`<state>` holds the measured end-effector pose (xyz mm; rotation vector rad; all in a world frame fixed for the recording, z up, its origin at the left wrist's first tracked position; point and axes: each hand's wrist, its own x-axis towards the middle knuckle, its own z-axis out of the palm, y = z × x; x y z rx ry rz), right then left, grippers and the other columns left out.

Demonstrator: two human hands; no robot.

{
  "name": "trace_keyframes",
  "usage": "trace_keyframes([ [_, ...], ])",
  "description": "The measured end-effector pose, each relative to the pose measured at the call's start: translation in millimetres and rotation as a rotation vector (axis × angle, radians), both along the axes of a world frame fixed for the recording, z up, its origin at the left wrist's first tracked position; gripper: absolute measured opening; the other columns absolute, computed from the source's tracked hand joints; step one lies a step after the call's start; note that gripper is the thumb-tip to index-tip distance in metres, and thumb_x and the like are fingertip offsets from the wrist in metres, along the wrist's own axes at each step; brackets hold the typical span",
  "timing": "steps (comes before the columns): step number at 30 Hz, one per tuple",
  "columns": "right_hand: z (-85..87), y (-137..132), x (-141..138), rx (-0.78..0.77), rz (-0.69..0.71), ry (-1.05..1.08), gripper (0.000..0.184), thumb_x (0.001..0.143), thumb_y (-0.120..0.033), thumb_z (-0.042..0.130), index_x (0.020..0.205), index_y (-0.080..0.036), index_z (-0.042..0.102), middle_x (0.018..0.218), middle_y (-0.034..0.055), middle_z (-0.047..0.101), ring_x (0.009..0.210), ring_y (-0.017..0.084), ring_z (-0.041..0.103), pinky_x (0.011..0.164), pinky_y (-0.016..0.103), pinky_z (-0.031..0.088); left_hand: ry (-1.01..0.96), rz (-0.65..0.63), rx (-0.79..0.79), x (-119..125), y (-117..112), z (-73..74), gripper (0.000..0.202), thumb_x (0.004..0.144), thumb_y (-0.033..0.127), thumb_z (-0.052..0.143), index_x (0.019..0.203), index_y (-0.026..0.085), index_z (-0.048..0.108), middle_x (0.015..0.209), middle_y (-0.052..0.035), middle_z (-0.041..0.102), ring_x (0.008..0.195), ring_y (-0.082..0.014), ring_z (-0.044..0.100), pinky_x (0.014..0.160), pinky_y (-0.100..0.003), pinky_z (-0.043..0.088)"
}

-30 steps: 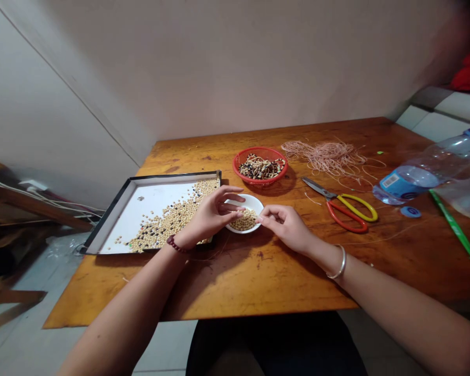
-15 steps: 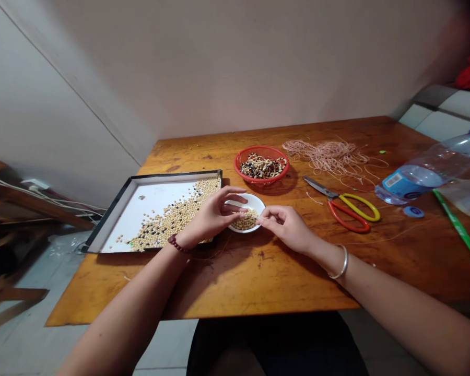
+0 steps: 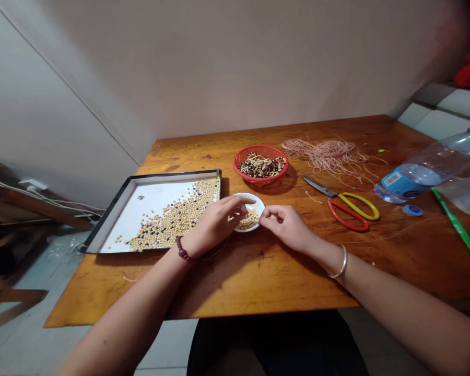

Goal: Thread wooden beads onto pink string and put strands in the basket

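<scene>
My left hand (image 3: 215,223) curls over a small white round dish (image 3: 259,206) of light, slippery pale beads (image 3: 249,220), best pinched singly; my right fingertips (image 3: 261,221) pinch at its rim, holding what, I cannot tell.

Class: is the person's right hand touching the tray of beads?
Apart: the head view shows the white dish between the right hand and the black-rimmed tray.

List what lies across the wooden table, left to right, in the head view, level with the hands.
black-rimmed white tray of beads → white dish of beads → scissors with red and yellow handles → plastic water bottle
</scene>
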<state>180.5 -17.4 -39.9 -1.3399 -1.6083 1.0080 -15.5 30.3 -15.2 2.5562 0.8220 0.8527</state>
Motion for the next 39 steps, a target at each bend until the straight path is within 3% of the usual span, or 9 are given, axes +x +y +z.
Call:
trace_keyframes([
  [39, -1.5, 0.0, 1.1, 0.034, -0.029, -0.019, 0.017, 0.076, -0.025, 0.055, 0.061, -0.017, 0.054, 0.055, -0.0042, 0.042, 0.052, 0.009, 0.036, 0.052, 0.024, 0.028, -0.035, -0.035, -0.043, -1.4, -0.2, -1.9, 0.029, 0.086, 0.011, 0.054, 0.113, 0.018, 0.059, 0.093, -0.0056, 0.067, 0.075, -0.0093, 0.063, 0.066, -0.02, 0.052],
])
